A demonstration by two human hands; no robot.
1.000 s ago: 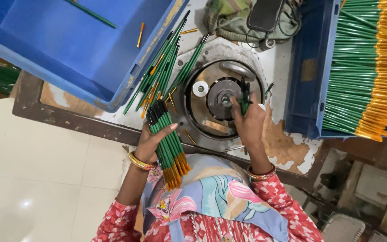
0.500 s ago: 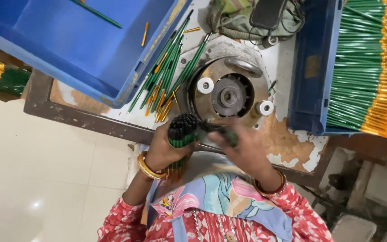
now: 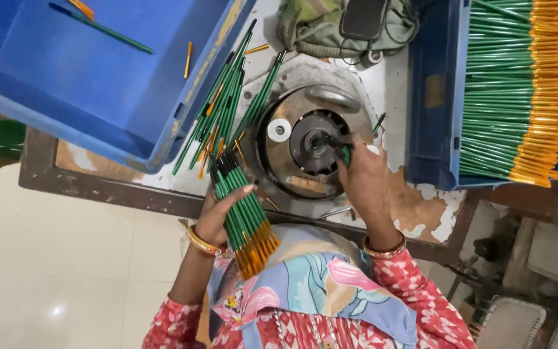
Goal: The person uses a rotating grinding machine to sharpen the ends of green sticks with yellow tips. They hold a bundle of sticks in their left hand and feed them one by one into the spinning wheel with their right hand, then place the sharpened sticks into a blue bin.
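Viewpoint: we look straight down from a head camera at our own two hands over a worn workbench (image 3: 421, 207) with flaking paint.

Left hand: our left hand (image 3: 217, 213) is closed around a thick bundle of green pencils (image 3: 243, 213), fingers wrapped over the top of it. The bundle is tilted, its dark tips toward the bench and its orange ends toward our body.

Right hand: our right hand (image 3: 363, 181) reaches to the round metal machine (image 3: 308, 145) and pinches a single green pencil (image 3: 342, 150) between the fingertips. The pencil's far end sits at the machine's dark centre hub.

Machine: it is a metal disc set into the bench, with a small white roller (image 3: 279, 130) just left of the hub.

Loose pencils: a fan of green pencils (image 3: 224, 106) lies on the bench between the machine and the large blue bin (image 3: 98, 77), some leaning on the bin's rim.

Blue bin: it sits at upper left, nearly bare, with one green pencil and a few orange pieces inside.

Right tray: a blue tray (image 3: 434, 97) at upper right holds a neat stack of green pencils with orange ends (image 3: 518, 90).

Behind the machine: a crumpled greenish cloth bag (image 3: 311, 29) with a dark flat object on it.

Clothing: we wear red floral sleeves and a gold bangle on each wrist.
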